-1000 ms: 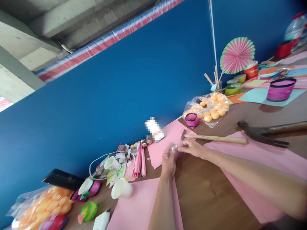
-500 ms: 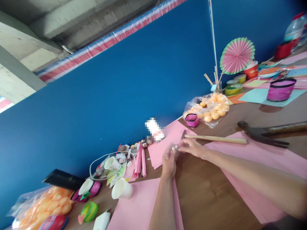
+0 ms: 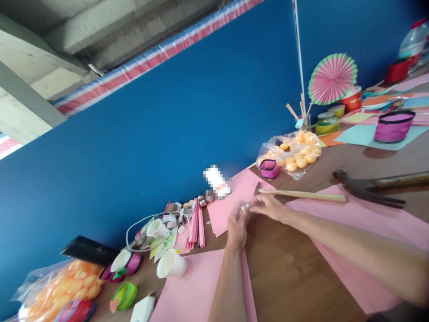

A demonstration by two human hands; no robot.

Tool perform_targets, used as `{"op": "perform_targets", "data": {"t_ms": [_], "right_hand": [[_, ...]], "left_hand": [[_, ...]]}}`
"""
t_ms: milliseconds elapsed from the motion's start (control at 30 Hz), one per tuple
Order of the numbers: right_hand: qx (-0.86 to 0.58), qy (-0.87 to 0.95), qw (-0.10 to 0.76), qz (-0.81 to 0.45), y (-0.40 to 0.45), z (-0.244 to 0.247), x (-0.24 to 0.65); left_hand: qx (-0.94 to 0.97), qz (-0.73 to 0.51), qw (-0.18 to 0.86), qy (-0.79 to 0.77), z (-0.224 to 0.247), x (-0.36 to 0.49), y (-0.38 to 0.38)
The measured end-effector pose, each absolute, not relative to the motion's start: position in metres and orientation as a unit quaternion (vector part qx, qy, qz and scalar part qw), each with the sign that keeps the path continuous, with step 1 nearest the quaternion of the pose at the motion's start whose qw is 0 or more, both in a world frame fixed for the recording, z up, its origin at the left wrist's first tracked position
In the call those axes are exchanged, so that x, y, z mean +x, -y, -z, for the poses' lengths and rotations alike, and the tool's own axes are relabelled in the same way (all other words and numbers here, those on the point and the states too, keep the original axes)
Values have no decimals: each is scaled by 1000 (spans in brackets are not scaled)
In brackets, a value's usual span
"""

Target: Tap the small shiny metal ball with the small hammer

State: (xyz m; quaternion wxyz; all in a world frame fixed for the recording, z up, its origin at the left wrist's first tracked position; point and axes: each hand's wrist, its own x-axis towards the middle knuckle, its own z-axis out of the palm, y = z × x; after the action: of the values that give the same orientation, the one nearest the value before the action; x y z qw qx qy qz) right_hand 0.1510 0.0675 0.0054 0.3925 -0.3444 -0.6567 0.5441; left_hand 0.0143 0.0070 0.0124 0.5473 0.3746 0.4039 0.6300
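Observation:
My left hand is closed round a small shiny metal ball, holding it up between thumb and fingers. From the right, my right hand reaches in with thumb and forefinger pinched together beside the ball. Whatever sits between those fingertips is too small to make out. Just beyond my right hand lies a pale wooden handle with a dark narrow head at its left end. Pink paper sheets lie behind my hands on the brown table.
A claw hammer rests at right on pink paper. Bagged orange balls and a small magenta container are at the back. White cup, pink strips and similar metal balls are leftward. A blue wall borders the table.
The whole view has shifted very slightly. Both hands keep almost the same pose round the metal ball.

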Motion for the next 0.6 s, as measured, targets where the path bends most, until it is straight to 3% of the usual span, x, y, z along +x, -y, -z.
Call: {"op": "perform_targets", "data": {"t_ms": [600], "right_hand": [[-353,658,401,-531,-65,-9,149]], "left_hand": [[386,-628,542,-404,-11,14,-7]]}}
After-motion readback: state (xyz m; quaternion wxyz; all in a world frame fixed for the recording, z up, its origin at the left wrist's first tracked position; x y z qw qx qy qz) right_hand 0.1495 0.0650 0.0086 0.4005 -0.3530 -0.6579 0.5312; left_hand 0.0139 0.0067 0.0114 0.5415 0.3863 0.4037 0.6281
